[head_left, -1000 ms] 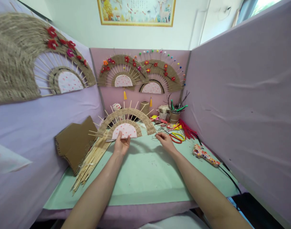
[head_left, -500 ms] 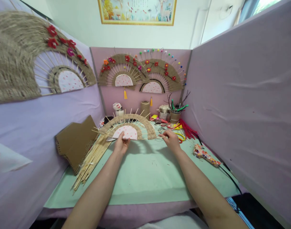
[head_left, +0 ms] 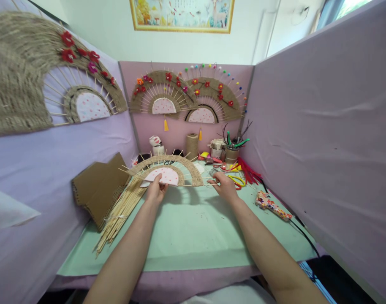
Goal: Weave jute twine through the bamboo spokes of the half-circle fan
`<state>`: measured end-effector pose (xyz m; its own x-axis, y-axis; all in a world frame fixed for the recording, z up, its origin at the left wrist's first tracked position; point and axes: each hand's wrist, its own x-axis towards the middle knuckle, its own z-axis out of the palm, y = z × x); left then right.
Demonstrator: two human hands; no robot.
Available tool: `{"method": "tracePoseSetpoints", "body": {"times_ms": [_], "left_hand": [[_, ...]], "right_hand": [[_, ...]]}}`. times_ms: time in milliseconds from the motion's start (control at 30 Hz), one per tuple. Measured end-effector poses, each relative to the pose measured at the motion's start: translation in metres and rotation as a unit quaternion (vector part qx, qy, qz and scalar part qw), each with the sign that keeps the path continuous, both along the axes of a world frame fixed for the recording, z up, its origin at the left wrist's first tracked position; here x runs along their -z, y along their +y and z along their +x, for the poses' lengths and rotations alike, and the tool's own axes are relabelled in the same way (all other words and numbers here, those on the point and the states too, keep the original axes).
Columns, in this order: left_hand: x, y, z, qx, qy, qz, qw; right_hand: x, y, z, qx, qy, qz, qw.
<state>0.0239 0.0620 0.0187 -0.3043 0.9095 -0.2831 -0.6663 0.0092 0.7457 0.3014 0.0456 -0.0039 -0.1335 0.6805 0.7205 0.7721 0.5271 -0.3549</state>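
A small half-round fan (head_left: 193, 169) of thin sticks woven with brown twine is held above the table, tilted away from me. Its inner half-circle (head_left: 167, 175) is covered in white cloth with pink spots. My left hand (head_left: 156, 190) grips this covered part, thumb on top and fingers beneath. By the fan's right end, my right hand (head_left: 224, 185) is closed in a pinch next to the stick ends. Whether a stick tip or a strand of twine lies between those fingertips, I cannot make out.
Left of the fan lie a bundle of sticks (head_left: 120, 219) and brown cardboard (head_left: 98, 185). On the right are yellow-handled scissors (head_left: 239, 180), red fuzzy stems (head_left: 250, 172) and a patterned glue gun (head_left: 272, 205) with a cord. A twine spool (head_left: 192, 146) stands behind; finished fans (head_left: 167, 82) hang on the panel.
The fan has shifted slightly left and tipped flatter, with my left hand moving along. My right hand has moved a little left, its fingers still pinched.
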Motion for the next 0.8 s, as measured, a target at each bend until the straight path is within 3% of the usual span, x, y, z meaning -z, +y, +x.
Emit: {"method": "tracePoseSetpoints", "body": {"times_ms": [100,267,400,567,800], "left_hand": [[0.0,0.001,-0.003,0.001,0.01,-0.011,1.0],[0.001,0.003,-0.007,0.009,0.01,-0.023,1.0],[0.001,0.004,-0.012,0.023,0.013,-0.026,0.999],[0.002,0.006,-0.017,0.044,0.017,-0.031,0.998],[0.003,0.007,-0.018,0.05,0.042,-0.034,0.997]], "right_hand": [[0.001,0.0,0.001,-0.041,-0.004,-0.033,0.999],[0.003,0.001,0.002,-0.03,0.01,-0.065,0.997],[0.005,0.003,0.002,-0.062,0.041,-0.097,0.993],[0.006,0.004,0.001,-0.1,0.105,-0.148,0.978],[0.007,0.005,0.004,-0.162,0.078,-0.261,0.948]]}}
